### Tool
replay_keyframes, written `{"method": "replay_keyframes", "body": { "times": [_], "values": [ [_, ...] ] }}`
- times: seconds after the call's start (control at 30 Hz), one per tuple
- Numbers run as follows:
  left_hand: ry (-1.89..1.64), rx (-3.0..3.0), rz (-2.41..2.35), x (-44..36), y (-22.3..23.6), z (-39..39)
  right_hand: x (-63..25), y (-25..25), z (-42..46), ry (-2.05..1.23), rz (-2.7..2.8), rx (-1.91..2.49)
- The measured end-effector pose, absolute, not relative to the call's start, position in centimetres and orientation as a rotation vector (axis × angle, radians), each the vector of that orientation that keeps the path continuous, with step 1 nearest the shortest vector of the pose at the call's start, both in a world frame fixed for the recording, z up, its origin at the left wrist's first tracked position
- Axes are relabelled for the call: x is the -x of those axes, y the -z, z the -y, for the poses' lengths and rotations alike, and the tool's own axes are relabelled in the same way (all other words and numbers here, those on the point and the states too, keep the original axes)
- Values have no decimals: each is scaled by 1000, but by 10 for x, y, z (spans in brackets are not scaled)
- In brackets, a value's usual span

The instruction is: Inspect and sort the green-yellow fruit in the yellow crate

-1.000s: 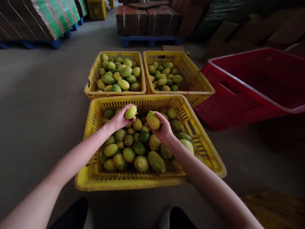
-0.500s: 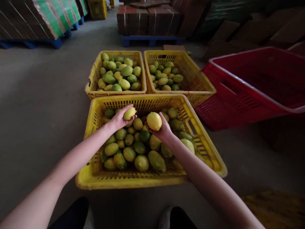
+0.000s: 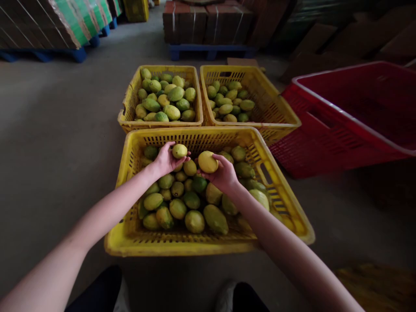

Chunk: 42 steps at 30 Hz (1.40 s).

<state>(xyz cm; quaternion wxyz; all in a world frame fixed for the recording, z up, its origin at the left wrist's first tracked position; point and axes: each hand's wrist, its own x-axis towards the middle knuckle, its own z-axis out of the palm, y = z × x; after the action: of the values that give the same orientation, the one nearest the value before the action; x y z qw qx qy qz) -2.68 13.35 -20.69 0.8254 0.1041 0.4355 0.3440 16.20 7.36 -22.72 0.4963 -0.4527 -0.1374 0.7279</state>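
Over the near yellow crate (image 3: 182, 248), my left hand (image 3: 165, 161) cradles a small yellow lemon (image 3: 180, 151) between thumb and fingers. To its right, my right hand (image 3: 224, 175) grips a larger yellow lemon (image 3: 207, 161), its thumb resting on top. Both lemons are held close together, a short gap apart, above the fruit in the crate. Below them lie several green and yellow-green lemons (image 3: 194, 222), filling much of the crate's bottom. The undersides of both held lemons are partly hidden by my fingers.
Two more yellow crates stand behind, the back left crate (image 3: 126, 110) fuller of lemons than the back right crate (image 3: 276, 117). A red crate (image 3: 312, 143) stands at the right. Farther off are strapped boxes (image 3: 208, 26) on a blue pallet (image 3: 211, 53).
My right hand has turned its lemon, and the thumb now lies across the top. The left hand has rolled its lemon slightly. The view has shifted a little.
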Motion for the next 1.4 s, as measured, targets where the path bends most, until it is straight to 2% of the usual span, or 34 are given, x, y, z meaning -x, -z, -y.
{"method": "replay_keyframes", "body": {
  "times": [0.5, 0.73, 1.13, 1.27, 1.4],
  "values": [
    [-855, -403, -849, 20, 215, -131, -170, 237, -80, -1771, 364, 951],
    [-888, -778, -882, 23, 230, -133, -166, 236, -76, -1701, 554, 1011],
    [-1148, -2014, -1057, 41, 242, -150, -163, 255, -78, -1207, 806, 1318],
    [-1179, -2260, -1000, 43, 240, -150, -165, 257, -78, -1004, 1099, 1356],
    [-1117, -2358, -972, 42, 239, -147, -167, 255, -76, -942, 1243, 1367]
  ]
}}
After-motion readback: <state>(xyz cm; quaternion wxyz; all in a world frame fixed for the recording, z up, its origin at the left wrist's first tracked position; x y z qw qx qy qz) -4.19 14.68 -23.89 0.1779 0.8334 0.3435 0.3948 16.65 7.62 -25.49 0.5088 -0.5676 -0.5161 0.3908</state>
